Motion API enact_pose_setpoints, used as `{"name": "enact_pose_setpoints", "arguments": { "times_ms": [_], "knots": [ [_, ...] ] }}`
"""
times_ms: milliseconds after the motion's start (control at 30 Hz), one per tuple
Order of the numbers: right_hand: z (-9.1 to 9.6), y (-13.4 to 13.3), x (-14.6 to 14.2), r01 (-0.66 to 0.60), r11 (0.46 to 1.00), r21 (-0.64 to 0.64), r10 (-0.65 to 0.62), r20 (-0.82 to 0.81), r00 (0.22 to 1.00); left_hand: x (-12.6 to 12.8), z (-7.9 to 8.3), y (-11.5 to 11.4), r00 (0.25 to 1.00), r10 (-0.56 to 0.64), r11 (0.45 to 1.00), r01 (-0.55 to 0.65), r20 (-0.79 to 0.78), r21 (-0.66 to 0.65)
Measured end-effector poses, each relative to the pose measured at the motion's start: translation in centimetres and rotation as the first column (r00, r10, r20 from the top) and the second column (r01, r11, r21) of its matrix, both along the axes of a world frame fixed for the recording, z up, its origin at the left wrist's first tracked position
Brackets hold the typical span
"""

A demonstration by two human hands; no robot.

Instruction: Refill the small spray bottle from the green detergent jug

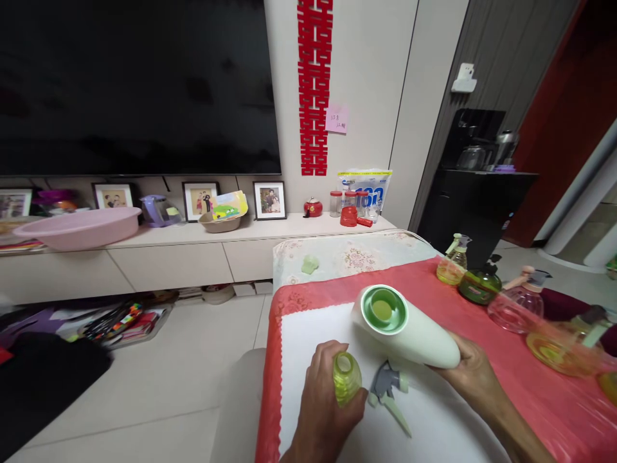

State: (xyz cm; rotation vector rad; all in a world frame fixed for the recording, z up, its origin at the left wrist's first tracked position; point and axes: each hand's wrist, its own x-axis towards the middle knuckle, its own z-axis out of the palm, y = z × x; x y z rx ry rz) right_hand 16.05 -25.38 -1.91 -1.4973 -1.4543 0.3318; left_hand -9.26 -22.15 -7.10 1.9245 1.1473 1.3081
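Note:
My left hand (322, 402) grips a small yellow-green bottle (346, 378) with its neck open and no cap on. My right hand (475, 373) holds a white jug (409, 328), tipped forward so its green-rimmed mouth (384, 310) faces away from me, just above and to the right of the bottle. A grey spray-trigger head (389, 393) lies loose on the white sheet (313, 341) between my hands. The sheet covers part of a red tablecloth (337, 292).
Several spray bottles stand along the table's right side: a yellow one (452, 262), a dark green one (481, 283), a pink one (515, 302) and an amber one (559, 344). A pale green scrap (310, 263) lies at the far end. Beyond are a TV cabinet (168, 257) and pink basin (80, 228).

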Motion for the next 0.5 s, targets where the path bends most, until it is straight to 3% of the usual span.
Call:
{"name": "enact_pose_setpoints", "arguments": {
  "times_ms": [500],
  "knots": [
    [-1.2,-1.3,0.9,-0.060,0.998,0.026,0.060,0.022,0.998,0.2,-0.5,-0.1,1.000,-0.018,1.000,0.018,-0.005,0.000]
  ]
}}
